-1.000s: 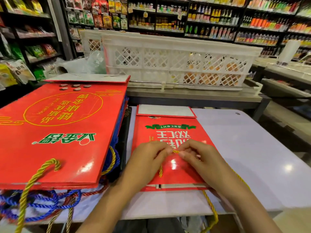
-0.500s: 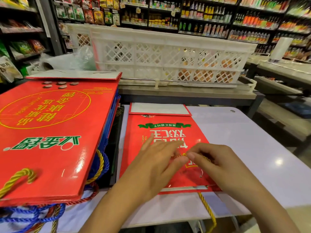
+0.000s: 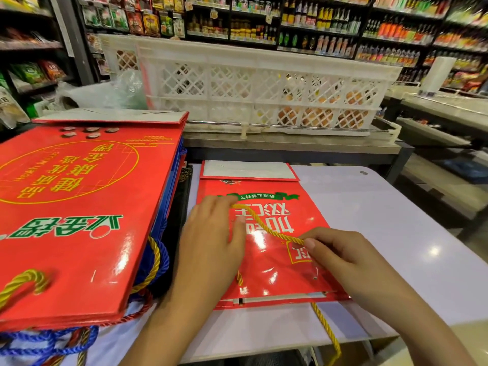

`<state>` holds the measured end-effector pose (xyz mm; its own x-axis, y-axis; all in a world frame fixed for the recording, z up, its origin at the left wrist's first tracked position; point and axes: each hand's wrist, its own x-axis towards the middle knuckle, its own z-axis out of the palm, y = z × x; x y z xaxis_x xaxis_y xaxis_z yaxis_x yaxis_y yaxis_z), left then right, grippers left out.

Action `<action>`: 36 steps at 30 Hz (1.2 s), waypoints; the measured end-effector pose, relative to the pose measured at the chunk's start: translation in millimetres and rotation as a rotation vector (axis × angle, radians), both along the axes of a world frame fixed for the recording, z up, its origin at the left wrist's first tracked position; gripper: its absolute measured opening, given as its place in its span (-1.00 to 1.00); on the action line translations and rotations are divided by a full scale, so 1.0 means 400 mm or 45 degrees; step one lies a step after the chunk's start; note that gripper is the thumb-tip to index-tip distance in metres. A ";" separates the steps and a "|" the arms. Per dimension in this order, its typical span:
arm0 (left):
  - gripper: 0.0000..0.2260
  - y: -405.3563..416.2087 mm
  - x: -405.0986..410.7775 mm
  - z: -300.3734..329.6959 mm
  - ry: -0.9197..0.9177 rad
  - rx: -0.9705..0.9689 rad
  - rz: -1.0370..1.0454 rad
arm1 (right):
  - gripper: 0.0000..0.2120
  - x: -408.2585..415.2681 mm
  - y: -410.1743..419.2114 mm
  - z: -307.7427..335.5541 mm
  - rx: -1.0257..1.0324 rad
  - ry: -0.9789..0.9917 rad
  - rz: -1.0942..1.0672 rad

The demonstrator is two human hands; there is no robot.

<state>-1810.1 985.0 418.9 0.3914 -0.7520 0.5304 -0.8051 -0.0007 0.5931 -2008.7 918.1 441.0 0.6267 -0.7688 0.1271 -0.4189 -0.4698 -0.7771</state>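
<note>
My right grip [image 3: 351, 260] pinches the yellow cord [image 3: 266, 225] between thumb and forefinger, with the other fingers curled beneath. From that pinch the cord runs slantwise up and to the left across the red paper gift bag [image 3: 272, 262]. Its far end goes under the fingertips of my left grip [image 3: 211, 254]. That one is released, lying flat with the fingers stretched out and pressing down on the left part of the bag. I cannot tell whether the cord end is caught between two fingers there or only held down.

The bag lies flat on the white worktop [image 3: 396, 233], its mouth toward me and its folded white bottom flap [image 3: 248, 170] at the far end. The printed lettering reads upside down from where I stand. A second length of yellow cord [image 3: 327, 331] comes out at the mouth and hangs over the worktop's near edge.

Just beside the bag on my left is a stack of larger red bags [image 3: 79, 207] with blue and yellow rope handles [image 3: 31, 344] spilling from its near end. Behind the worktop a white lattice crate [image 3: 264, 83] sits on a steel counter, with shelves of bottles [image 3: 317, 22] beyond.
</note>
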 end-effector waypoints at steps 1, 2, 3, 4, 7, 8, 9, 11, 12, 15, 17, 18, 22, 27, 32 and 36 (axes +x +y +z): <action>-0.64 0.000 -0.006 -0.007 -0.089 0.021 -0.092 | -0.78 0.004 0.000 -0.002 0.000 -0.001 -0.001; -0.57 0.000 -0.012 -0.009 -0.178 0.051 -0.212 | -0.79 0.008 0.001 -0.003 -0.004 -0.003 0.000; -0.54 -0.001 -0.018 -0.008 -0.262 0.101 -0.327 | -0.79 0.013 0.004 -0.002 0.000 -0.019 0.007; -0.54 -0.002 -0.023 -0.009 -0.326 0.169 -0.433 | -0.80 0.016 0.008 -0.001 0.017 -0.045 0.015; -0.54 -0.009 -0.025 -0.007 -0.371 0.378 -0.554 | -0.82 0.016 0.013 0.002 0.057 -0.067 0.026; -0.56 -0.013 -0.022 -0.008 -0.377 0.398 -0.532 | -0.83 0.013 0.012 0.004 0.083 -0.068 0.027; -0.59 -0.017 -0.018 -0.013 -0.390 0.384 -0.501 | -0.84 0.010 0.011 0.005 0.120 -0.069 0.030; -0.66 -0.029 -0.014 -0.025 -0.454 0.263 -0.411 | -0.82 0.003 0.007 0.008 0.144 -0.020 0.036; -0.70 -0.037 -0.016 -0.025 -0.480 0.169 -0.351 | -0.80 -0.001 0.004 0.007 0.117 0.018 0.034; -0.76 -0.052 -0.044 -0.009 -0.443 -0.013 -0.220 | -0.75 -0.006 -0.004 0.003 0.038 -0.001 -0.029; -0.78 -0.044 -0.071 0.002 -0.331 -0.027 -0.277 | -0.72 -0.007 -0.007 0.000 0.058 -0.114 -0.077; -0.79 -0.038 -0.081 0.001 -0.243 -0.009 -0.346 | -0.70 -0.008 -0.009 -0.003 0.091 -0.190 -0.085; -0.64 -0.021 -0.095 -0.033 -0.235 0.223 -0.696 | -0.65 -0.018 -0.021 -0.027 0.267 -0.463 -0.125; -0.48 -0.017 -0.073 -0.065 -0.467 0.248 -0.714 | -0.68 -0.024 -0.014 -0.056 0.244 -0.555 -0.177; -0.61 -0.016 -0.079 -0.070 -0.659 0.038 -0.634 | -0.71 -0.022 0.007 -0.073 0.184 -0.627 -0.278; -0.66 -0.019 -0.095 -0.083 -0.791 -0.100 -0.531 | -0.82 -0.020 0.014 -0.079 0.124 -0.608 -0.279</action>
